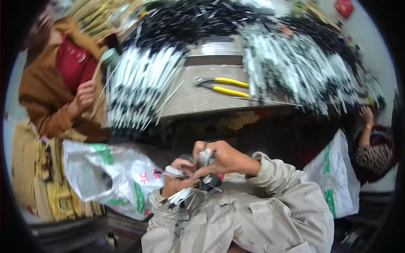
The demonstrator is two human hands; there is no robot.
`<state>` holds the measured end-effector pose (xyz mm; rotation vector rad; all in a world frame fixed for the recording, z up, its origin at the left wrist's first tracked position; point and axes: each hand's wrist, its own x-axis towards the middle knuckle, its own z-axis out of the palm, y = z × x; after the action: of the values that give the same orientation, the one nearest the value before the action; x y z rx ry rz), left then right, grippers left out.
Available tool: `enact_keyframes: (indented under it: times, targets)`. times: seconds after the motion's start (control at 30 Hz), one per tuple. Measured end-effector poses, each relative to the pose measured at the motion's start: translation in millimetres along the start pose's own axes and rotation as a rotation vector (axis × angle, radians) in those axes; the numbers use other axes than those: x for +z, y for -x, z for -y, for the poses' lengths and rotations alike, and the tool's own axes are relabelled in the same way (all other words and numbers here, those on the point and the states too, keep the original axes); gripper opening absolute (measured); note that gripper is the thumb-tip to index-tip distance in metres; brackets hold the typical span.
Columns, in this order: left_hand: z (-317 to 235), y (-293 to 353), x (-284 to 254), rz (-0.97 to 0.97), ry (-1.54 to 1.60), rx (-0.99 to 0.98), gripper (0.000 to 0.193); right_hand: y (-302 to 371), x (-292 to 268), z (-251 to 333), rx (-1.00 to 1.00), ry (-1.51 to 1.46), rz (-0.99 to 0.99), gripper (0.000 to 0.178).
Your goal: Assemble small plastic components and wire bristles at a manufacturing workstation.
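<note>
In front of my lap, my left hand (178, 178) is closed around a bundle of thin white strips (181, 196) with black tips. The strips stick out below the palm toward my left sleeve. My right hand (228, 157) is close beside it, fingers closed on a pale, whitish piece (205, 157) at the top of the bundle. Blur and the fingers hide whether this piece joins the strips. A dark object (211, 183) shows under the hands; its kind is unclear.
The table (196, 99) ahead bears yellow-handled pliers (231, 82), a left pile of white strips (141, 86), a larger right pile (291, 63) and black strips (190, 21) behind. White sacks (90, 168) flank me. One person (46, 92) sits left, another (373, 156) right.
</note>
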<state>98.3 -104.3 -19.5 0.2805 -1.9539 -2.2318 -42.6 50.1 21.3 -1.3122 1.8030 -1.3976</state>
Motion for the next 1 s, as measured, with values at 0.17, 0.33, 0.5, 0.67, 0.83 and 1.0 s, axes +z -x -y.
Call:
enact_keyframes:
  times: [0.17,0.33,0.5,0.67,0.83,1.0]
  targets:
    - [11.7,8.7,9.7,-0.110,0.203,-0.113,0.025,10.0,6.4,-16.6,0.040,0.115,-0.058,0.045]
    - [25.8,24.5,-7.3,-0.097,0.044,0.029,0.018,9.0,12.6,5.8,-0.139,0.059,-0.140,0.052]
    - [18.6,20.9,-40.4,-0.243,0.060,0.169,0.016,17.2,40.3,24.5,-0.367,0.005,-0.254,0.060]
    - [7.2,6.1,-73.2,-0.363,0.090,0.291,0.015,27.0,52.5,26.7,-0.572,-0.065,-0.577,0.059]
    - [-0.4,-7.0,-90.1,-0.428,0.097,0.357,0.014,36.8,40.8,36.9,-0.811,-0.161,-0.580,0.025]
    - [-7.1,-16.0,-96.7,-0.459,0.095,0.399,0.013,40.1,40.6,34.0,-0.854,-0.111,-0.439,0.018]
